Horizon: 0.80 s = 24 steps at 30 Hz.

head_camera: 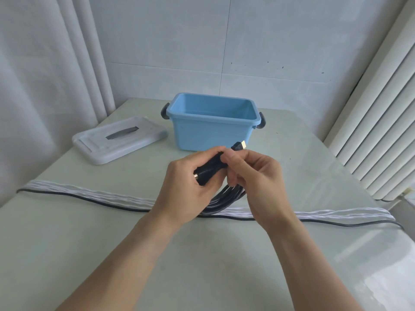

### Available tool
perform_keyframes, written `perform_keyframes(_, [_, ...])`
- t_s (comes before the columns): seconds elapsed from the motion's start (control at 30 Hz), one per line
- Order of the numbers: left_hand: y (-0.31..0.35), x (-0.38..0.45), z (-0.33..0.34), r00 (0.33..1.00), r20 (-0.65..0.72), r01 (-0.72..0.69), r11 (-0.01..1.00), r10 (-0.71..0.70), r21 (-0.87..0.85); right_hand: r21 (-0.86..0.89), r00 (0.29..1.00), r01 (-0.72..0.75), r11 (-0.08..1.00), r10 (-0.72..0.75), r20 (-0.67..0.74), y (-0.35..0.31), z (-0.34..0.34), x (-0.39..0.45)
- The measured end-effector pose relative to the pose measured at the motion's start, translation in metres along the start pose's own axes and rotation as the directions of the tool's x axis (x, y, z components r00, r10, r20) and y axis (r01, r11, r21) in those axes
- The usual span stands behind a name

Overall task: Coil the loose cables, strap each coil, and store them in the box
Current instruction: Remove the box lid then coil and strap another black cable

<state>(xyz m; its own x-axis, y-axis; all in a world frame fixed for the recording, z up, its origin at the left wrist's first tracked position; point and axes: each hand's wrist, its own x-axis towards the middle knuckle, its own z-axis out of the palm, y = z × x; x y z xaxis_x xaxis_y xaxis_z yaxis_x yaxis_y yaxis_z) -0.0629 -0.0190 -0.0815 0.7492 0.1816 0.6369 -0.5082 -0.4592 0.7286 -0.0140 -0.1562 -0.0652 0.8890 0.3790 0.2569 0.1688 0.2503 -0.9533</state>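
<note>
Both my hands are up over the table [134,254]. Left hand [186,187] is curled round the black coiled cable [224,197], thumb on the strap [208,170]. Right hand [253,176] pinches the strap end near the gold plug [239,145]. I'd cinch tight and keep the loops bunched. Box [213,133] sits just beyond, open, clear path. Lid [119,140] lies far left, well apart.

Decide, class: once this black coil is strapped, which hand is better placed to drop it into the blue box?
Probably the left. The left hand grips the strapped part of the black coil, carrying it, while the right hand only pinches near the connector. The blue box sits open straight ahead.
</note>
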Motion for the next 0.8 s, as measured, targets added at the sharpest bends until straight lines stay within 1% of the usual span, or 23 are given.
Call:
perform_keyframes(0.1, [0.0,-0.001,0.003,0.99,-0.116,0.085,0.996,-0.084,-0.004,0.1,0.992,-0.005,0.995,-0.007,0.126,0.0,-0.002,0.0])
perform_keyframes(0.13, [0.001,0.0,0.004,0.981,-0.144,0.131,0.991,-0.133,-0.027,0.113,0.989,0.004,0.994,-0.02,0.143,-0.001,-0.003,0.001])
perform_keyframes(0.23, [0.003,0.003,0.003,0.931,-0.198,0.283,0.949,-0.306,-0.138,0.115,0.991,0.037,0.993,-0.051,0.122,-0.004,-0.007,0.003])
perform_keyframes(0.3, [0.003,0.006,0.0,0.897,-0.186,0.36,0.908,-0.4,-0.216,0.07,0.994,0.047,0.996,-0.053,0.092,-0.003,-0.01,0.003])
perform_keyframes(0.37, [0.003,0.009,-0.004,0.86,-0.171,0.418,0.855,-0.481,-0.306,-0.047,0.996,0.072,0.996,-0.069,0.053,0.001,-0.011,0.005])
perform_keyframes(0.43, [0.003,0.01,-0.006,0.824,-0.155,0.463,0.805,-0.546,-0.37,-0.141,0.997,0.075,0.987,-0.069,0.045,0.006,-0.01,0.006])
perform_keyframes(0.6, [0.005,0.013,-0.01,0.772,-0.14,0.506,0.733,-0.62,-0.455,-0.168,0.992,0.1,0.981,-0.085,0.093,0.009,-0.01,0.006])
perform_keyframes(0.67, [0.007,0.014,-0.01,0.74,-0.098,0.532,0.668,-0.666,-0.52,-0.178,0.989,0.119,0.977,-0.1,0.112,0.009,-0.01,0.005])
perform_keyframes(0.8, [0.007,0.017,-0.015,0.68,0.028,0.588,0.522,-0.733,-0.618,-0.149,0.992,0.102,0.984,-0.09,0.085,0.01,-0.011,0.006])
